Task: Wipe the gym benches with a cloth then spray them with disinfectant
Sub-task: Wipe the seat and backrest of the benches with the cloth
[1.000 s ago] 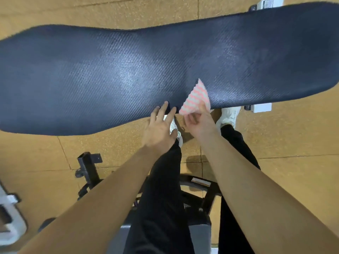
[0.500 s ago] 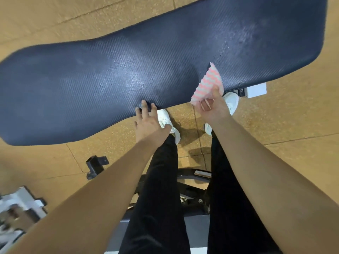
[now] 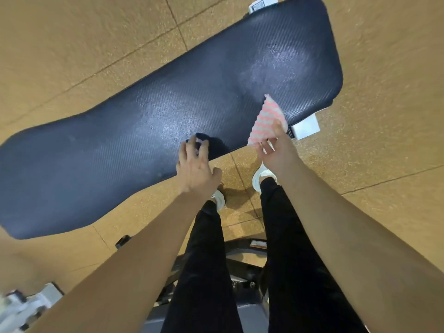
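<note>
Below us, the dark blue bench pad (image 3: 144, 131) runs on a slant from the lower left to the upper right over a tan speckled floor (image 3: 72, 44) crossed by thin seams. Its woven-looking surface shows pale, shiny patches, the brightest towards the far right end.

Our right hand (image 3: 278, 155) is at the pad's near edge, close to that right end. It pinches a pink and pale striped cloth (image 3: 266, 121) between thumb and fingers. The cloth lies up against the pad, its upper corner on the top face and its lower part hanging past the edge.

Our left hand (image 3: 194, 169) is further left along the same near edge, well apart from the cloth. Its fingers (image 3: 191, 144) are bent, with the tips on top of the pad, and the thumb sticks out to the right, below the edge. We cannot tell whether this hand clamps the edge or only rests on it, as the fingertips are blurred.

Just right of the cloth, a white frame foot (image 3: 308, 128) pokes out from under the pad, and another white piece (image 3: 263, 3) shows at the far end. Beneath our arms we see our black trousers (image 3: 206, 272) and white shoes (image 3: 260, 175) on the floor beside the bench. A black machine frame (image 3: 242, 260) sits between our legs, and some blurred pale equipment (image 3: 26, 306) fills the lower left corner.
</note>
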### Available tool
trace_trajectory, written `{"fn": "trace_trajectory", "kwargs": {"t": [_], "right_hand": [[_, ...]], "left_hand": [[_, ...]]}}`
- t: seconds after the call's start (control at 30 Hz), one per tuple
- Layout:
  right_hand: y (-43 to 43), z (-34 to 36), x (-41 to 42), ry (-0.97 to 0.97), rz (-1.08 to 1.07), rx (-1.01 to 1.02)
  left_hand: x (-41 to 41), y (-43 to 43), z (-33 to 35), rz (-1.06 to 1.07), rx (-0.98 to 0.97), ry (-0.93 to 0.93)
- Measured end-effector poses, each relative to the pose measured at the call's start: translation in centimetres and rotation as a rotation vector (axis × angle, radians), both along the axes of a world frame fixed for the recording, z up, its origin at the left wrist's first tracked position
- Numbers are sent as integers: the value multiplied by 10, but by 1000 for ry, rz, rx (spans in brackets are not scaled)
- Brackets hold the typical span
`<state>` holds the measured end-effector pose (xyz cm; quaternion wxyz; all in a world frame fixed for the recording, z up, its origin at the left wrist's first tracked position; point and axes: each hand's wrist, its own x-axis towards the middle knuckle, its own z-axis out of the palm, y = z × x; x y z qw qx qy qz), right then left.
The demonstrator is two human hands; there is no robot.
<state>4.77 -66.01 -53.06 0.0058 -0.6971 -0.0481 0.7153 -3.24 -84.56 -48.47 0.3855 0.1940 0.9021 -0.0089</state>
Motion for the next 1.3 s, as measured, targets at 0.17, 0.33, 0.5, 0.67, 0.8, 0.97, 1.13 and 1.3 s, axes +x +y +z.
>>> {"fn": "trace_trajectory", "kwargs": {"t": [0.17,0.33,0.5,0.67,0.8,0.97,1.13,1.3], "right_hand": [[38,-7,13,24,-35,75],[83,-22,18,-93,-5,183],[109,-28,13,-139,-110,305],[129,-35,1,-311,51,500],[151,-30,-9,-356,411,703],[185,-36,-27,-225,832,838],[212,-32,-71,-107,1114,944],[221,-28,-94,-59,1327,1082]], "left_hand": [[14,67,-2,-278,-22,-118],[21,100,-7,-335,-122,-131],[18,111,-5,-330,-151,-166],[9,113,-5,-359,-177,-175],[5,114,-5,-364,-191,-184],[5,114,-5,-351,-188,-188],[4,115,-5,-329,-181,-203],[5,116,-4,-285,-169,-223]]}}
